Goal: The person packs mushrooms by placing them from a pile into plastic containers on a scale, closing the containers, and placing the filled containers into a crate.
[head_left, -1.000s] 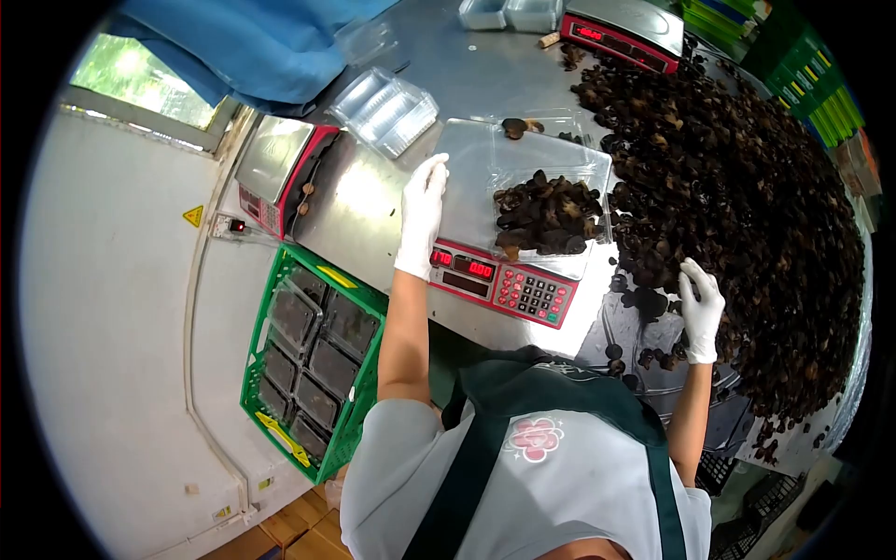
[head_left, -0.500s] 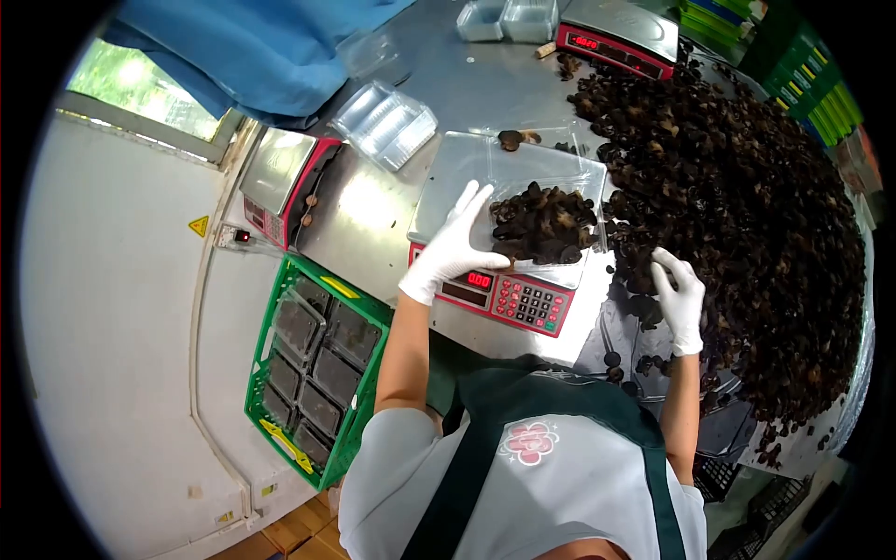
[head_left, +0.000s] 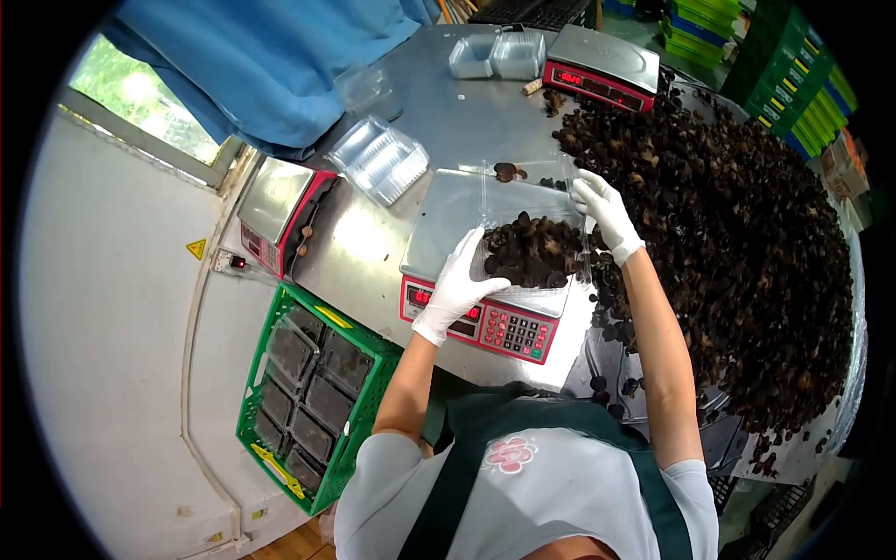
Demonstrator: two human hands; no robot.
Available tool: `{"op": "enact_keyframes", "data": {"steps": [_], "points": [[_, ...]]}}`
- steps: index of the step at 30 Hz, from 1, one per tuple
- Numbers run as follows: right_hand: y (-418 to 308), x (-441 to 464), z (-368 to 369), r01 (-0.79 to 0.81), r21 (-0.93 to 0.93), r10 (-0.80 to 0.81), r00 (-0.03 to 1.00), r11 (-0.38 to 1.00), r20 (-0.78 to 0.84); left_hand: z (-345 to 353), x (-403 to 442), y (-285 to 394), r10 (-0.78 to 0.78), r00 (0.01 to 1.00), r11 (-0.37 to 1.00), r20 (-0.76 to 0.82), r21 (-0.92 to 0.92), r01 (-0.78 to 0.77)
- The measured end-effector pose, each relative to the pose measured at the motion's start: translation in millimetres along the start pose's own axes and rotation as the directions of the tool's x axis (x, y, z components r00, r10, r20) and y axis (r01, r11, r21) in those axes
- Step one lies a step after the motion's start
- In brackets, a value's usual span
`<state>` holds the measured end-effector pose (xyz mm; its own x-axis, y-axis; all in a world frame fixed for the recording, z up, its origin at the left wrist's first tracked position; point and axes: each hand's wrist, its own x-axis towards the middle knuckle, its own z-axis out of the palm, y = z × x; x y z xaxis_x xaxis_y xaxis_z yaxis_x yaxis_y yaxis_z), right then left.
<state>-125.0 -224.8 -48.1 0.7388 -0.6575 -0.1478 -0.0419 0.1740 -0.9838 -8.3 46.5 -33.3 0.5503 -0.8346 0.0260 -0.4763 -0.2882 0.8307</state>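
Note:
A clear plastic box [head_left: 534, 290] with its lid raised stands on a red-edged weighing scale [head_left: 439, 203]. Dark dried mushrooms [head_left: 532, 250] fill its front half; one or two small pieces lie further back, seen through the clear plastic. My gloved left hand [head_left: 457, 291] holds the box's left front corner, thumb along the front and fingers along the side. At the right edge of the raised lid, my gloved right hand [head_left: 609, 217] has its fingers closed on the plastic. The left hand partly covers the scale's display.
A large heap of dark mushrooms [head_left: 737, 243] spreads along the right. Stacked clear boxes [head_left: 381, 161] lie at back left. Two more scales stand behind [head_left: 607, 61] and at left [head_left: 273, 205]. A green crate [head_left: 373, 392] with filled boxes sits at lower left.
My right hand has moved from the mushroom heap up and left to the lid's right edge. The left hand stays at the box corner. The whole view has shifted slightly.

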Motion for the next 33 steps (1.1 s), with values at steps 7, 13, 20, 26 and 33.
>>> {"op": "enact_keyframes", "data": {"steps": [7, 13, 20, 26, 33], "points": [[-11.4, 9.9, -1.3, 0.043, 0.301, -0.021, 0.997, 0.953, -0.076, 3.2, 5.1, -11.3, -0.011, 1.000, 0.943, -0.019, -0.332, 0.004], [-36.7, -25.1, -6.5, 0.142, 0.082, -0.138, 0.989, 0.986, -0.056, 6.7, 16.1, -19.8, -0.160, 0.978, 0.684, -0.137, -0.730, 0.010], [-31.7, -82.2, -17.7, 0.201, -0.282, -0.200, 0.979, 0.938, 0.035, 1.0, 6.0, -12.3, -0.176, 0.983, 0.583, -0.049, -0.810, 0.064], [4.3, -133.4, -14.2, 0.280, -0.624, -0.276, 0.955, 0.730, 0.107, 3.1, -19.1, -11.6, -0.206, 0.978, 0.565, -0.018, -0.818, 0.103], [10.0, -148.6, -3.9, -0.177, -0.285, 0.176, 0.984, 0.942, -0.028, 20.6, -42.4, -9.5, -0.418, 0.908, 0.757, 0.006, -0.550, 0.352]]}}
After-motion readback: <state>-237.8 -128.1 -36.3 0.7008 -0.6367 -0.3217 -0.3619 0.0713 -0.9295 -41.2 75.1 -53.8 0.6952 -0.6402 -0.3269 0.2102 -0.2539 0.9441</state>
